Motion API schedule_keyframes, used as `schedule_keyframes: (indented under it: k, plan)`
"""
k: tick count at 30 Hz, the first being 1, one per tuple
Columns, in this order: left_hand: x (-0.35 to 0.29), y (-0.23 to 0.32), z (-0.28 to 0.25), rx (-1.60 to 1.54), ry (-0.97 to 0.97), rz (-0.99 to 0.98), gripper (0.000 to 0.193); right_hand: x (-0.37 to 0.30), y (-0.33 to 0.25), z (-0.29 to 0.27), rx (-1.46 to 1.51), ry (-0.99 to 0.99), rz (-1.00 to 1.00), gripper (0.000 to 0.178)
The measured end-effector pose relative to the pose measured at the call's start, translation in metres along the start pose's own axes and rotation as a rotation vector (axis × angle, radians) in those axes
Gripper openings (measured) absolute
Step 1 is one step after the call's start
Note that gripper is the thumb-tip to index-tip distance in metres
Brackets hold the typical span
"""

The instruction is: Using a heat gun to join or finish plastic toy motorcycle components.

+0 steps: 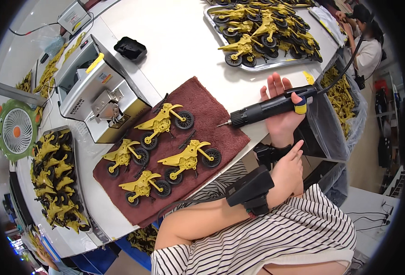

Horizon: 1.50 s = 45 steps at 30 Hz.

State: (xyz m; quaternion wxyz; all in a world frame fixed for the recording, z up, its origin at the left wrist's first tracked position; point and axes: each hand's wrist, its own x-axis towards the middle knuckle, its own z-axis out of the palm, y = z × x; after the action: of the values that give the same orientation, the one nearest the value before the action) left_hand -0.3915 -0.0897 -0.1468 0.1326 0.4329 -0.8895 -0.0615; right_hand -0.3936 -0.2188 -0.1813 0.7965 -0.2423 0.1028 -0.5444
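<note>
Across my upturned right hand [282,120] lies a black electric screwdriver [266,109]; the thumb hooks over it while the other fingers stretch out behind. Its bit points left, over the edge of the brown cloth [202,101]. My left hand [287,176] rests by my right wrist, fingers extended and nothing visible in it. A black device is strapped to each wrist. On the cloth several yellow toy motorcycles [184,158] with black wheels lie on their sides. None is touched by either hand.
A metal tray [257,68] heaped with toy motorcycles sits at the far right. More fill a tray [81,183] at left, near a green fan [18,130]. A silver machine [99,98] and black dish [130,48] stand behind the cloth. A lined bin [356,119] holds yellow parts; another person [367,57] sits beyond.
</note>
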Motion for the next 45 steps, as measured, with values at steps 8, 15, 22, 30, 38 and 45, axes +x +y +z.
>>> schedule_keyframes:
  k: [8,15,22,30,38,45]
  plan:
    - [-0.002,0.004,0.041,0.093,0.260,0.118,0.036,0.002,0.012,0.006,0.035,0.029,0.057,0.033]
    - [-0.014,0.000,0.038,0.323,0.334,0.159,0.045,-0.001,0.006,0.017,-0.104,0.086,0.021,0.026]
    - [-0.009,0.006,0.026,0.364,0.357,0.125,0.033,0.001,0.004,0.021,-0.160,0.122,-0.021,0.025]
    - [-0.022,0.001,0.019,0.326,0.338,0.038,0.042,0.006,0.011,0.033,-0.166,0.245,0.063,0.022]
    - [-0.067,-0.001,-0.028,-0.178,0.698,-0.272,0.042,0.009,-0.019,0.112,-0.492,-0.193,0.022,0.031]
    - [-0.081,-0.020,-0.054,-0.876,0.907,-0.570,0.062,0.008,-0.015,0.170,-1.075,-0.722,-0.251,0.038]
